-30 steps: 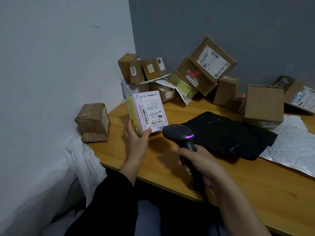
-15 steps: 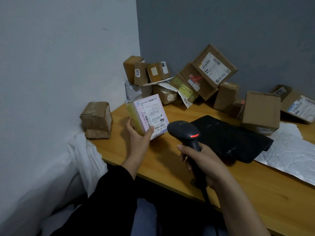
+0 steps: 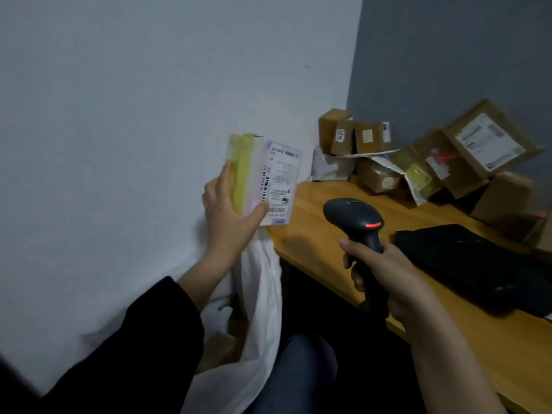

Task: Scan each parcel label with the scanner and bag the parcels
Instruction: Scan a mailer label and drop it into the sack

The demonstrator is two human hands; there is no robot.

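Observation:
My left hand (image 3: 228, 215) grips a small yellow parcel (image 3: 263, 179) with a white shipping label, held upright in the air left of the table's corner, above a white bag (image 3: 260, 318) that hangs open below it. My right hand (image 3: 385, 273) holds a black handheld scanner (image 3: 354, 219) by its handle over the wooden table (image 3: 316, 234); a red light shows on its head. The scanner is to the right of the parcel and apart from it.
Several brown cardboard parcels (image 3: 466, 153) are piled in the table's far corner against the grey wall. A black flat package (image 3: 478, 264) lies on the table to the right of the scanner. A white wall fills the left side. My knee in jeans (image 3: 301, 369) is below.
My left hand has carried the yellow parcel left, off the table and over the white bag. The view has swung left. The scanner's light went from purple to red.

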